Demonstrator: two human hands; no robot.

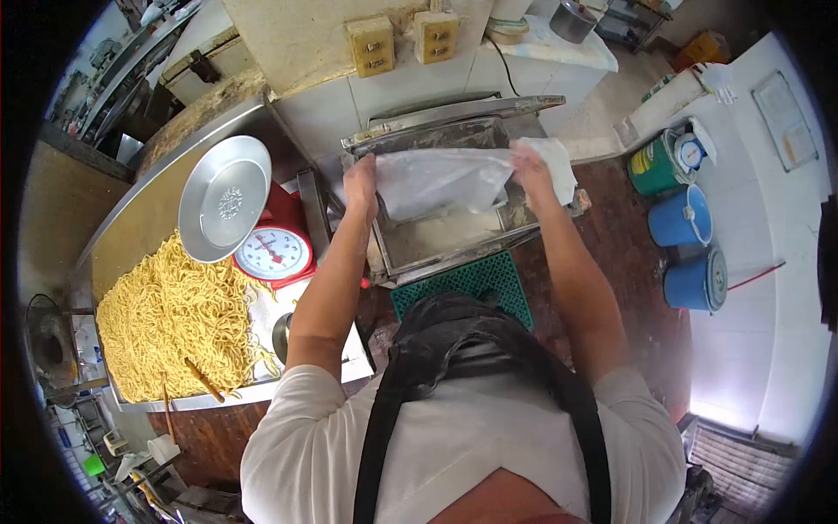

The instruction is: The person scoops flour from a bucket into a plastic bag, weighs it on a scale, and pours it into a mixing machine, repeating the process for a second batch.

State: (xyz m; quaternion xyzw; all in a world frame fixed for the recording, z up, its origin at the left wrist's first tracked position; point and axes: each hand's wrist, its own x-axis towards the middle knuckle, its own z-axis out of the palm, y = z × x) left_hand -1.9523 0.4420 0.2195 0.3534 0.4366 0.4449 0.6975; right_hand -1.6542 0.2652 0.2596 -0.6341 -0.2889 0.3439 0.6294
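My left hand (360, 186) grips the left end of a translucent plastic sheet (441, 182), which could be a bag. The other end is pinched in my right hand (533, 175), so the plastic stretches between both hands. Below it lies a metal bin (403, 265) with a dusty, pale bottom, partly hidden by the plastic. A white sheet (559, 168) of cloth or paper sits at the bin's right end, just beside my right hand.
Left of me, noodles (175, 319) are heaped on a metal table with wooden sticks. A red dial scale (273, 253) carries a round metal pan (225, 199). Underfoot is a green mat (467, 284). Blue buckets (679, 218) and a green container (655, 166) line the right wall.
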